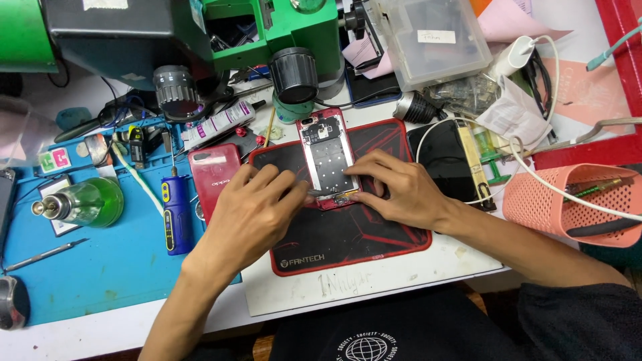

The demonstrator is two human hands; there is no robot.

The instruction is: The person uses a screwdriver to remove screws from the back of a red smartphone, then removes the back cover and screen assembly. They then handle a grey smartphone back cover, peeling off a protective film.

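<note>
- Centrally, the opened red phone lies back-up on the black mat, its top end toward the upper middle of the frame, close under the black knob of the green machine.
- The left hand is curled around thin metal tweezers, whose tips meet the phone's lower edge.
- The right hand lies flat, fingers spread and pressing the phone's lower right corner; it grips nothing.
- Just left of the phone, at the mat's left edge, lies a red back cover, partly under the left hand.
- The blue work mat at lower left has bare room; a blue electric screwdriver lies beside the left wrist.
- The mat's lower half shows bare between the forearms.
- To the right, a dark phone and an orange basket crowd that side.
</note>
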